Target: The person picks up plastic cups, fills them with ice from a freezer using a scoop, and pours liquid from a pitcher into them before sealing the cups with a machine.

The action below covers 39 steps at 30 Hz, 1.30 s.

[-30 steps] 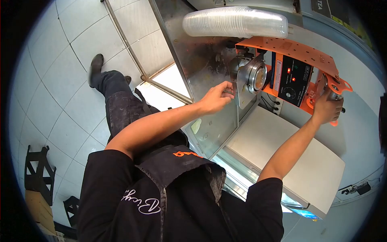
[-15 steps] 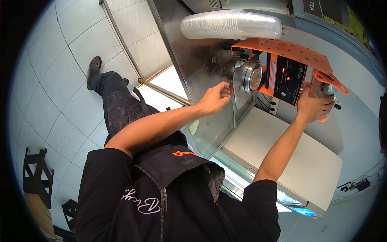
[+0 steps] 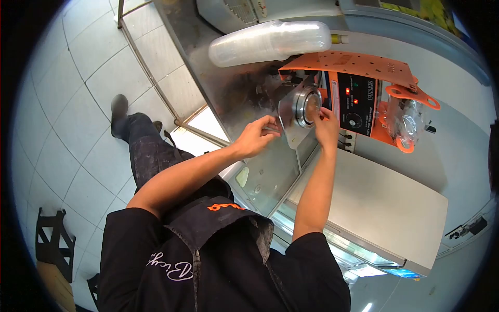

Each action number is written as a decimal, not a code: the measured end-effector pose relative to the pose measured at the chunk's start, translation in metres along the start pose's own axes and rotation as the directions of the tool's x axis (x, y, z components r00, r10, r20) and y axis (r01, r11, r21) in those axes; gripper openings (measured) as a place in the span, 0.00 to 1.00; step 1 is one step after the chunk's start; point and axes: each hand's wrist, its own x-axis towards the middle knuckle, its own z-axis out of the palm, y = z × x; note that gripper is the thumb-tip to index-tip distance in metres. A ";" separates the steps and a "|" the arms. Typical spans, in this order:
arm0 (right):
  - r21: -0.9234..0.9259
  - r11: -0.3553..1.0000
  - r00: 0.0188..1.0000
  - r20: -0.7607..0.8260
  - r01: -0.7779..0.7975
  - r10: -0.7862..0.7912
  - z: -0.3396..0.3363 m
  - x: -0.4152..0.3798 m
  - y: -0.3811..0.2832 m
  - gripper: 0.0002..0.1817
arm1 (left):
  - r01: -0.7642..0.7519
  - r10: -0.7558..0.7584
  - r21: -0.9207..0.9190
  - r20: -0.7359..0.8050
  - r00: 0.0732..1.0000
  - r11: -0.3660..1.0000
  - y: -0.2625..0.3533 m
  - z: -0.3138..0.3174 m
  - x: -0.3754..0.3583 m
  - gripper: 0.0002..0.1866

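Note:
An orange cup sealing machine (image 3: pixel 358 70) with a black control panel stands on the steel counter. Its metal plate (image 3: pixel 292 136) carries a round ring holder (image 3: pixel 300 106), where a cup (image 3: pixel 312 105) with brownish contents sits. At the right edge of that cup, my right hand (image 3: pixel 327 130) has its fingers and thumb closed on the rim. My left hand (image 3: pixel 254 138) is at the plate's near left edge, thumb and fingers apart; whether it touches the plate is hard to tell. A clear film roll (image 3: pixel 408 125) hangs on the machine's right side.
A long stack of clear plastic lids or cups (image 3: pixel 270 44) lies behind the machine on the steel counter (image 3: pixel 195 57). To the right stands a white-topped display fridge (image 3: pixel 374 192). Black crates (image 3: pixel 54 244) and a cardboard box (image 3: pixel 54 286) are on the tiled floor.
My right hand has left the film roll and moved left to the cup in the ring. My left hand has shifted slightly left and down. The camera view has shifted a little.

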 end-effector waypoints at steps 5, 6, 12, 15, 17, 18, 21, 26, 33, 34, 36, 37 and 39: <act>0.140 0.974 0.983 0.060 -0.178 0.171 0.010 0.013 0.003 0.45 | 0.033 0.123 0.469 -0.300 0.946 0.883 0.051 0.005 -0.011 0.20; 0.198 0.956 0.974 0.111 -0.216 0.197 0.013 0.019 0.011 0.45 | -0.043 0.243 0.480 -0.363 0.900 0.876 0.064 0.009 -0.010 0.21; 0.298 0.885 0.928 0.220 -0.358 0.301 0.009 0.021 0.011 0.45 | -0.321 0.511 0.850 0.072 0.857 0.419 0.105 0.033 0.029 0.17; 0.209 0.939 0.962 0.073 -0.273 0.264 0.017 0.021 0.021 0.38 | -0.274 0.408 0.947 0.186 0.894 0.167 0.103 0.056 0.068 0.12; 0.197 0.936 0.956 0.088 -0.292 0.279 0.023 0.027 0.033 0.35 | -0.215 0.344 0.977 0.208 0.916 -0.018 0.096 0.068 0.093 0.12; 0.192 0.935 0.954 0.094 -0.299 0.286 0.026 0.032 0.038 0.33 | -0.211 0.297 0.971 0.234 0.926 -0.109 0.093 0.072 0.101 0.11; 0.185 0.914 0.932 0.110 -0.361 0.346 0.030 0.041 0.045 0.27 | -0.205 0.194 0.955 0.247 0.949 -0.214 0.100 0.089 0.113 0.10; 0.113 0.914 0.908 0.215 -0.389 0.359 0.019 0.043 0.038 0.21 | -0.175 0.209 0.964 0.216 0.954 -0.199 0.086 0.089 0.136 0.09; 0.326 0.856 0.907 0.276 -0.400 0.319 0.015 0.037 0.044 0.19 | -0.087 0.118 0.992 0.097 0.988 -0.090 0.090 0.089 0.151 0.11; 0.366 0.843 0.911 0.278 -0.393 0.304 0.013 0.035 0.043 0.19 | -0.065 0.089 0.994 0.073 0.993 -0.082 0.095 0.090 0.151 0.11; 0.434 0.837 0.941 0.214 -0.334 0.264 0.010 0.029 0.044 0.18 | -0.023 0.027 0.998 0.025 0.999 -0.067 0.101 0.092 0.149 0.11; 0.465 0.830 0.951 0.183 -0.308 0.250 0.008 0.022 0.044 0.17 | -0.024 0.039 0.998 0.026 0.999 -0.059 0.101 0.090 0.148 0.11; 0.521 0.834 0.982 0.051 -0.180 0.180 0.010 0.012 0.042 0.16 | -0.030 0.065 0.999 0.033 0.997 -0.045 0.102 0.086 0.147 0.11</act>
